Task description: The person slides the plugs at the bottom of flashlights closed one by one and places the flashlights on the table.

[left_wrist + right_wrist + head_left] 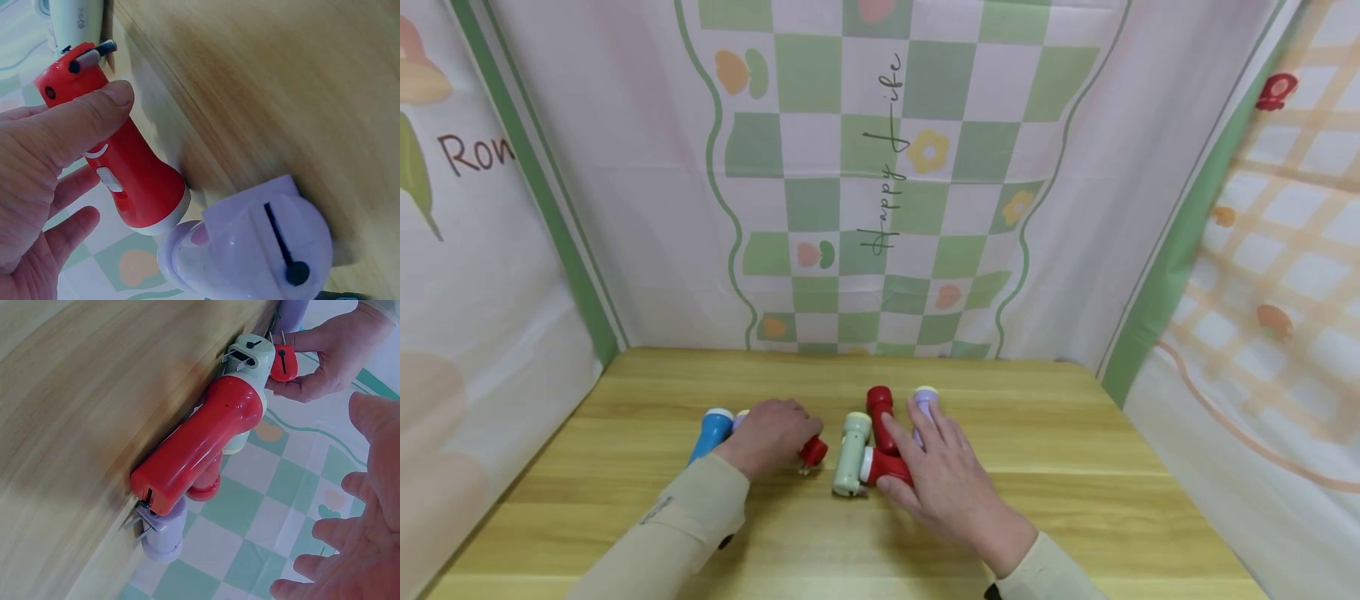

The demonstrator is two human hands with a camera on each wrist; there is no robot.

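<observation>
Here, the left hand (772, 437) grips a red flashlight (140, 165) near a purple flashlight (240, 250). The right hand (949, 481), fingers spread wide, is near a second red flashlight (197, 447) on the worktop (1090, 500).

Head view high, facing forward-down across the bench (1075, 475), wrist views close and tilted, both sharing the held red flashlight (131, 156)
</observation>
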